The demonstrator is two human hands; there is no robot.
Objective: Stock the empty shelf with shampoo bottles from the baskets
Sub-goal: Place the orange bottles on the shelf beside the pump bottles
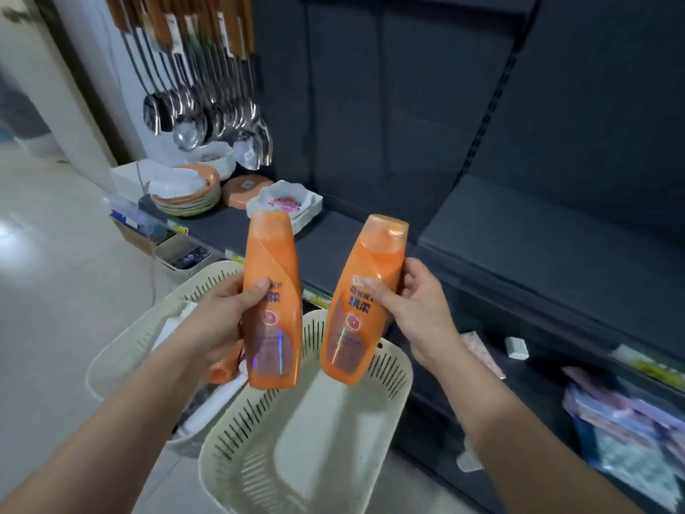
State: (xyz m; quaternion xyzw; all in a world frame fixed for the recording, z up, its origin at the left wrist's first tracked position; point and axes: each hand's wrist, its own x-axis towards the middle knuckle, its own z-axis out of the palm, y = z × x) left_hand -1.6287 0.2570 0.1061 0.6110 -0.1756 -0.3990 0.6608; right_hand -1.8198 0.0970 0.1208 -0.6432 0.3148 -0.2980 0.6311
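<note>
My left hand (218,317) grips an orange shampoo bottle (272,254) upright, cap up. My right hand (411,309) holds a second orange shampoo bottle (374,268), tilted slightly right. Both bottles hang above two cream slotted baskets on the floor. The near basket (237,450) shows a bare bottom. The left basket (122,350) still holds another orange bottle (222,369) and white items, partly hidden by my left arm. The dark shelf (537,231) runs ahead and to the right, bare on its right part.
Stacked plates and bowls (185,194) and a flowered white dish (285,204) sit on the shelf's left end. Metal ladles (200,116) hang above them. Packaged goods (626,421) fill the lower shelf at right. Pale tiled floor (48,291) lies to the left.
</note>
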